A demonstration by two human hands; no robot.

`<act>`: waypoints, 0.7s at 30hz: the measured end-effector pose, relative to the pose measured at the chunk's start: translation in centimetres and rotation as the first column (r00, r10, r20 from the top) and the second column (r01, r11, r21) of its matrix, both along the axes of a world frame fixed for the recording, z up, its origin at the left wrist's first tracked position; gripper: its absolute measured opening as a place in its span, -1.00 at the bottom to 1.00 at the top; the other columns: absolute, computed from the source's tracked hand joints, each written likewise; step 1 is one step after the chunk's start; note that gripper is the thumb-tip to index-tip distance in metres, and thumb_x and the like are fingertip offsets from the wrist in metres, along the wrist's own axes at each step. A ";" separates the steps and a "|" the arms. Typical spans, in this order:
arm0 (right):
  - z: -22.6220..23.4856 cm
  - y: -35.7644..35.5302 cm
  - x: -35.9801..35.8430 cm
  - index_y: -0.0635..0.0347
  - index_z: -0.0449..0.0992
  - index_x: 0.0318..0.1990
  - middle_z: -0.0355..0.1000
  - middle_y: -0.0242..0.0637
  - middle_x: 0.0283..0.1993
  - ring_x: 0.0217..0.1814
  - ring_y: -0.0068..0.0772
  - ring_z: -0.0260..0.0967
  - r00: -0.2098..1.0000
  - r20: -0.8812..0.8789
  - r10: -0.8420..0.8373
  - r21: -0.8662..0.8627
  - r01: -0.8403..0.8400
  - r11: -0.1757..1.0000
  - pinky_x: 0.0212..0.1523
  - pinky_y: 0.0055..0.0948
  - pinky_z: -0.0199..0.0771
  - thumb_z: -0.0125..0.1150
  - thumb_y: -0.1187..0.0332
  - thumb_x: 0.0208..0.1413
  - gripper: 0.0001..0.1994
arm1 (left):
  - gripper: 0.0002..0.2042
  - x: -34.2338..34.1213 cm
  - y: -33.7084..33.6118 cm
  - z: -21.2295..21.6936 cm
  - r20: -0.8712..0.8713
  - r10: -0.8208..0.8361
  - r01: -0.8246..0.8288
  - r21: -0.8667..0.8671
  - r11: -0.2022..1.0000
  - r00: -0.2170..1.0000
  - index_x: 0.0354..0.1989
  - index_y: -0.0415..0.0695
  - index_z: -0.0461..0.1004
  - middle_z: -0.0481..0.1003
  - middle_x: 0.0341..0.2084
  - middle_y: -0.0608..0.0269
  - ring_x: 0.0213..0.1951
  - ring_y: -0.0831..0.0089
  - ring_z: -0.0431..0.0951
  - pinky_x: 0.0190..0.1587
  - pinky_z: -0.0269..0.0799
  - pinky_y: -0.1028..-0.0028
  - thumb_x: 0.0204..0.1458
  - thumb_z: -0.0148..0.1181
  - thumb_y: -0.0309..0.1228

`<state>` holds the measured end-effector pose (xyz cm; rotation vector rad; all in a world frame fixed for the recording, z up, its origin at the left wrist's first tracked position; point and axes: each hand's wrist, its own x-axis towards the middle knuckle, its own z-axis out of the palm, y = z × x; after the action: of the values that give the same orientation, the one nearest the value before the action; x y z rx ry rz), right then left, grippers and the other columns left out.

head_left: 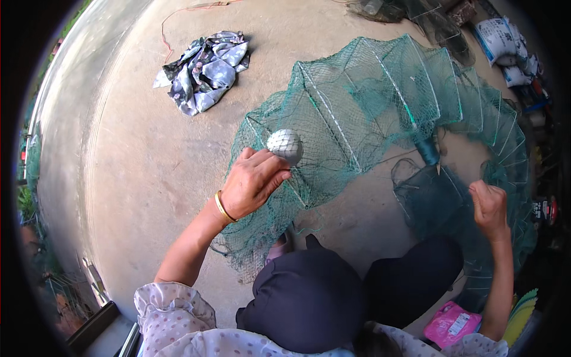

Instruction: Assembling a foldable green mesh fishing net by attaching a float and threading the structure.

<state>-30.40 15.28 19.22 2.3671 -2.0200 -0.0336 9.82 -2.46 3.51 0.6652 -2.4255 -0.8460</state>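
Note:
A long green net trap (333, 113) with several pale rod frames curves over the floor and round to my right. My left hand (253, 181), a gold bracelet at its wrist, pinches the netting at the trap's near left end. Right beside those fingertips is a whitish ball (284, 146), with mesh lines crossing it. My right hand (490, 209) is raised at the right, closed in a fist; what it holds, if anything, is too fine to make out. Between the hands stands a spool of dark green twine (426, 150), near a dark mesh piece (431, 193).
A crumpled patterned cloth (208, 71) lies at the far left on the concrete floor (137, 178). White sacks (502, 41) and more dark netting (440, 30) are at the far right. Near my right forearm sits a pink packet (452, 324). My dark-clad knees (309, 297) are below the net.

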 end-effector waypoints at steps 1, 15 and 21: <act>0.0 0.1 0.3 0.26 0.44 -0.32 0.34 -0.15 -0.58 -0.59 -0.13 0.31 1.000 0.004 -0.005 -0.006 0.005 1.000 -0.53 -0.32 0.23 0.08 0.50 0.05 -0.94 | -0.88 -0.3 0.1 -0.1 0.004 -0.005 0.005 -0.006 1.000 1.000 -0.35 -0.15 0.42 0.40 -0.51 0.22 -0.41 0.24 0.41 -0.24 0.22 0.35 0.06 0.10 -0.37; -13.9 -16.1 20.3 0.09 0.50 -0.34 0.43 -0.14 -0.60 -0.51 -0.09 0.45 0.798 0.467 0.381 -0.065 -0.399 0.914 -0.52 -0.23 0.42 0.18 0.38 -0.11 -0.86 | -0.91 -1.6 2.9 0.4 -0.231 -0.102 0.083 -0.091 0.992 0.968 -0.45 -0.21 0.41 0.28 -0.67 0.21 -0.59 0.26 0.32 -0.52 0.20 0.35 -0.12 0.19 -0.56; -16.5 -16.4 20.5 0.11 0.44 -0.63 0.42 -0.20 -0.67 -0.60 -0.24 0.46 0.798 0.345 0.494 -0.221 -0.443 0.869 -0.63 -0.28 0.40 0.08 0.37 -0.22 -0.92 | -0.97 0.4 3.6 1.4 -0.027 0.291 -0.277 0.233 0.932 0.956 -0.42 -0.27 0.45 0.47 -0.58 0.06 -0.55 0.19 0.47 -0.47 0.34 0.40 0.01 0.10 -0.58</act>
<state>-9.92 -1.17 2.70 2.8867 -1.4056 0.6115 10.23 1.13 4.87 1.0324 -2.1259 -1.0120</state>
